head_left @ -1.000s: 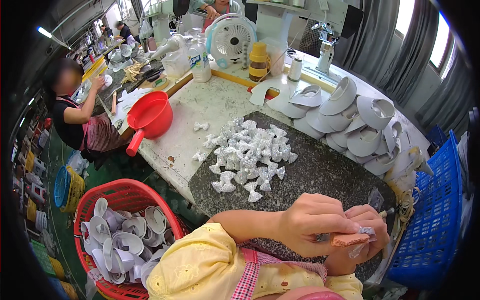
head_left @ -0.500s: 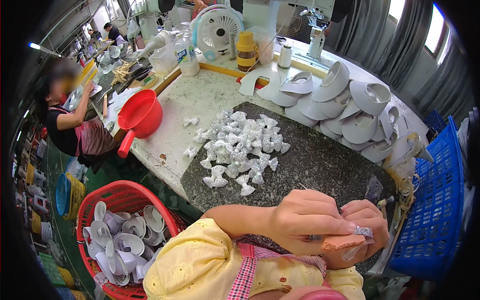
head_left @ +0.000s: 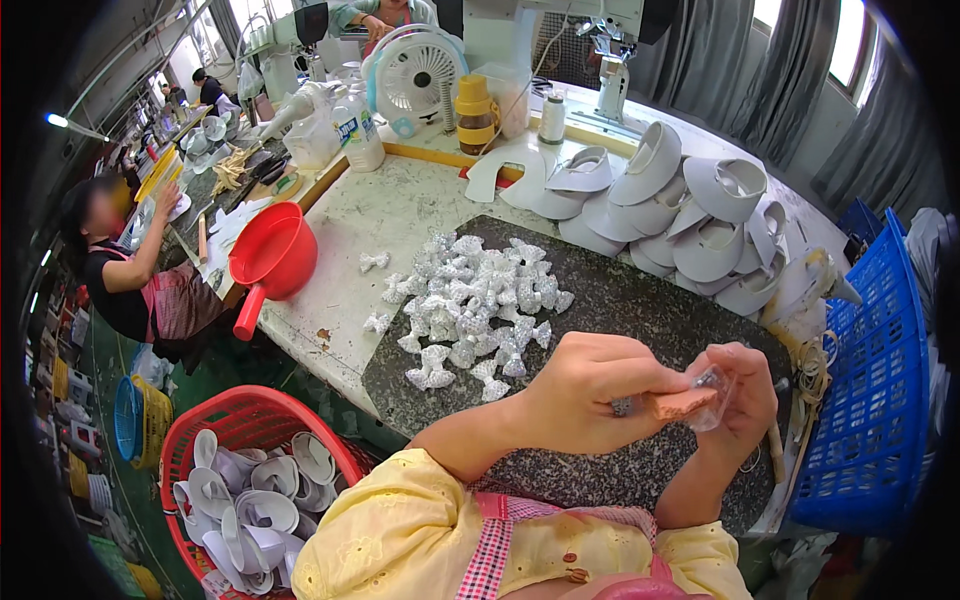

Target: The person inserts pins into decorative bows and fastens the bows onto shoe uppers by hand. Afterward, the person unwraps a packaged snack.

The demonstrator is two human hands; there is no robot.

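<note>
My left hand (head_left: 610, 392) is closed, its fingers pinching beside a small orange-brown piece with a rough, spongy-looking edge (head_left: 686, 404). Facing it, my right hand (head_left: 742, 392) curls around crinkled clear film (head_left: 716, 402) and a small silver glittery piece (head_left: 708, 379). The two hands meet above the right part of a dark speckled slab (head_left: 640, 330). A bit of silver also shows beneath my left fingers, mostly hidden. To the left of the hands, a heap of silver-white glittery bows (head_left: 470, 300) lies partly on the slab and partly on the white tabletop (head_left: 340, 215).
Stacked white visors (head_left: 690, 205) stand at the back right, near a blue crate (head_left: 865, 380). A red dipper (head_left: 275, 255) overhangs the table's left edge. Below, a red basket (head_left: 230, 415) holds white visors. A fan (head_left: 418, 78) and yellow-topped bottle (head_left: 476, 115) stand behind. A co-worker sits left.
Both hands have risen slightly, and my right hand has turned and opened out, showing more of the film. The whole view has shifted a little.
</note>
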